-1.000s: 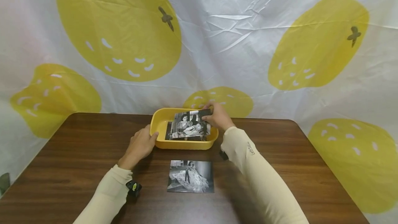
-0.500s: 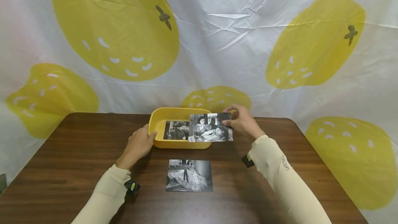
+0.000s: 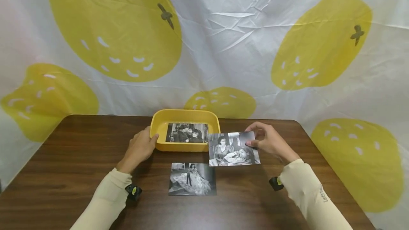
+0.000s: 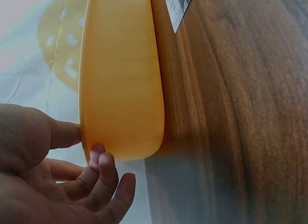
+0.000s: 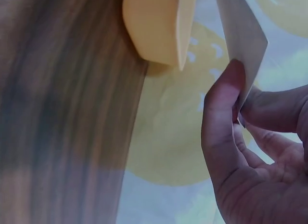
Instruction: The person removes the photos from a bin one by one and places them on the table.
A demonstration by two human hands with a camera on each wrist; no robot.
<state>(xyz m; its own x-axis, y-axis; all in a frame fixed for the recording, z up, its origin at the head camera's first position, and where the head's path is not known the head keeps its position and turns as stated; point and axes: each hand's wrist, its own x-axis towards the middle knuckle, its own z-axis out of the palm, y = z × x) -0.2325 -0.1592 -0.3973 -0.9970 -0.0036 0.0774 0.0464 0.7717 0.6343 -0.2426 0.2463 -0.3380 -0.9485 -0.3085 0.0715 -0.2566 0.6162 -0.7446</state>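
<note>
A yellow plastic tub [image 3: 182, 147] stands near the back of the table, and a black-and-white photo [image 3: 186, 133] lies inside it. My left hand [image 3: 139, 149] grips the tub's left end; in the left wrist view the thumb is over the rim and fingers curl at the outer wall [image 4: 120, 79]. Between thumb and fingers my right hand [image 3: 271, 141] pinches the right edge of another black-and-white photo [image 3: 234, 150], held up just right of the tub. The right wrist view shows that photo's pale back [image 5: 243, 41]. A third photo [image 3: 192, 180], of a figure in a wide gown, lies on the table before the tub.
The brown wood-grain table [image 3: 76, 166] has rounded back corners. Directly behind it hangs a white cloth [image 3: 223, 45] printed with large yellow fruit. A black band with a small device [image 3: 133, 191] is on each wrist.
The right hand has drawn the pinched photo out of the tub, rightward and toward the front, uncovering the photo beneath. The left hand keeps its grip on the tub.
</note>
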